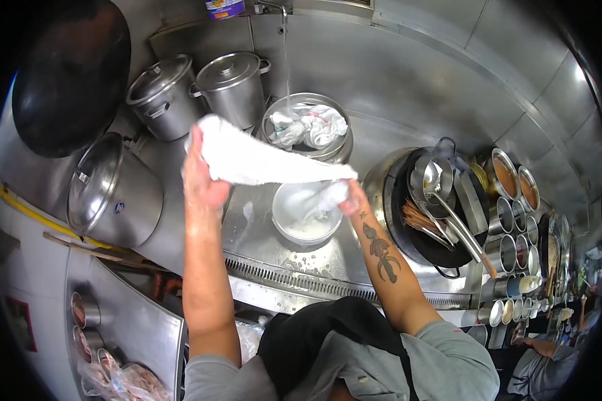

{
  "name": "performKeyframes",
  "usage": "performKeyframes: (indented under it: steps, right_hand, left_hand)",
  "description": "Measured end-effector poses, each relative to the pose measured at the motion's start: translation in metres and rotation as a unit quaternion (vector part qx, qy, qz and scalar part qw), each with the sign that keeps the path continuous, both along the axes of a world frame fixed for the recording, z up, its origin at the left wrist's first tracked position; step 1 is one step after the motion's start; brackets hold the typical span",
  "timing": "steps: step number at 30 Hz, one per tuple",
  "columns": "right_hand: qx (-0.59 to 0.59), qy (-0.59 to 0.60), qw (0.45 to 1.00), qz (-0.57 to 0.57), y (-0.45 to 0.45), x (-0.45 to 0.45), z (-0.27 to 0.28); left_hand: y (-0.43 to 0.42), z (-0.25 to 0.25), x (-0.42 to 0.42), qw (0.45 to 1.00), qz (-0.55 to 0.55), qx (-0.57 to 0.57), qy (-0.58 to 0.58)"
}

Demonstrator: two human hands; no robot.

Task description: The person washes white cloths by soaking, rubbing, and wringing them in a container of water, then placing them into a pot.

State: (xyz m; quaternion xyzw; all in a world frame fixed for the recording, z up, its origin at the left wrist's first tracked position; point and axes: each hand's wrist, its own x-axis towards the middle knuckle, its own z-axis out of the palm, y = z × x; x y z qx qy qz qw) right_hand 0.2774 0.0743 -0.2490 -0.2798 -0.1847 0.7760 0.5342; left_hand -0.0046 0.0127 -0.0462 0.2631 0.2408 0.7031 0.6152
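A white cloth [254, 157] is stretched between my two hands above the steel counter [247, 234]. My left hand [204, 177] grips its wide, bunched end. At the narrow end my right hand [353, 198] is closed on the cloth, and part of the cloth hangs down into a white bowl [304, 230] with whitish liquid. Behind the cloth, a steel pot [344, 148] holds more wet white cloths [314, 125]. Water runs from a faucet [284, 12] down into that pot.
Lidded steel pots [232, 90] stand at the back left, with a large one [124, 200] nearer. On the right, a dark wok [408, 244] holds ladles and a bamboo brush [418, 217]; several steel containers [503, 214] stand beyond. Another person's sleeve [548, 371] shows at lower right.
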Motion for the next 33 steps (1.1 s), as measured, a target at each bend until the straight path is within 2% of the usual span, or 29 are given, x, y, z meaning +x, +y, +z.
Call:
performKeyframes:
  steps: [1,2,5,6,7,8,9,10,11,13,16,19,20,23,24,25,27,29,31,32,33]
  right_hand:
    - [-0.041,0.144,0.988,-0.033,-0.002,0.000,0.018]
    - [0.055,0.200,0.978,-0.010,-0.001,-0.005,0.031]
    - [0.110,0.246,0.962,0.034,0.012,-0.046,0.026]
    - [0.068,0.123,0.989,-0.036,0.000,-0.066,0.036]
    - [0.022,-0.002,0.994,-0.106,-0.020,-0.084,0.044]
    - [0.134,-0.159,0.974,-0.089,-0.032,-0.093,0.040]
    - [0.240,-0.311,0.917,-0.069,-0.042,-0.097,0.036]
    - [0.377,-0.436,0.804,-0.145,-0.050,-0.098,0.031]
    - [0.510,-0.445,0.724,-0.137,-0.039,-0.092,0.002]
    - [0.600,-0.597,0.516,-0.130,-0.022,-0.068,-0.038]
    - [0.472,-0.759,0.426,0.141,-0.015,-0.025,-0.028]
    - [0.482,-0.738,0.430,0.195,-0.021,0.005,-0.023]
    - [0.454,-0.709,0.493,0.219,-0.028,0.003,0.007]
    - [0.445,-0.550,0.687,0.166,-0.021,-0.014,0.026]
    - [0.473,-0.537,0.692,0.094,-0.021,-0.024,0.023]
    - [0.434,-0.500,0.740,0.118,-0.021,-0.030,0.022]
    - [0.349,-0.416,0.824,0.164,-0.016,-0.037,0.022]
    - [0.269,-0.405,0.866,0.115,-0.004,-0.037,-0.012]
    - [0.178,-0.369,0.910,0.056,-0.005,-0.026,-0.021]
    - [0.148,-0.356,0.921,0.056,-0.006,-0.016,-0.013]
    - [0.105,-0.220,0.969,0.037,-0.001,-0.009,-0.011]
  left_hand:
    - [0.001,-0.023,0.001,0.997,-0.032,-0.053,-0.045]
    - [0.000,-0.052,0.011,0.993,-0.067,-0.082,-0.048]
    - [0.012,-0.166,0.058,0.966,-0.190,-0.161,-0.071]
    - [0.013,-0.183,0.076,0.957,-0.210,-0.181,-0.087]
    - [0.014,-0.196,0.092,0.946,-0.230,-0.201,-0.104]
    - [0.015,-0.209,0.102,0.960,-0.176,-0.185,-0.110]
    - [0.020,-0.226,0.109,0.971,-0.123,-0.167,-0.116]
    - [0.058,-0.316,0.101,0.998,-0.043,0.012,-0.052]
    - [0.061,-0.309,0.096,0.997,-0.061,-0.041,-0.023]
    - [0.057,-0.261,0.086,0.984,-0.096,-0.146,0.038]
    - [0.049,-0.185,0.071,0.934,-0.140,-0.302,0.133]
    - [0.055,-0.159,0.062,0.919,-0.099,-0.342,0.171]
    - [0.056,-0.162,0.060,0.931,-0.076,-0.290,0.208]
    - [0.054,-0.163,0.076,0.948,-0.074,-0.250,0.182]
    - [0.058,-0.166,0.083,0.954,-0.076,-0.238,0.165]
    - [0.055,-0.150,0.092,0.962,-0.077,-0.217,0.147]
    - [0.039,-0.084,0.107,0.976,-0.079,-0.173,0.110]
    - [0.035,-0.034,0.096,0.984,-0.040,-0.157,0.073]
    - [0.010,0.023,0.087,0.998,0.011,-0.055,0.028]
    - [0.008,0.027,0.074,1.000,-0.017,-0.017,-0.007]
    - [0.007,0.029,0.058,0.998,-0.046,0.020,-0.042]
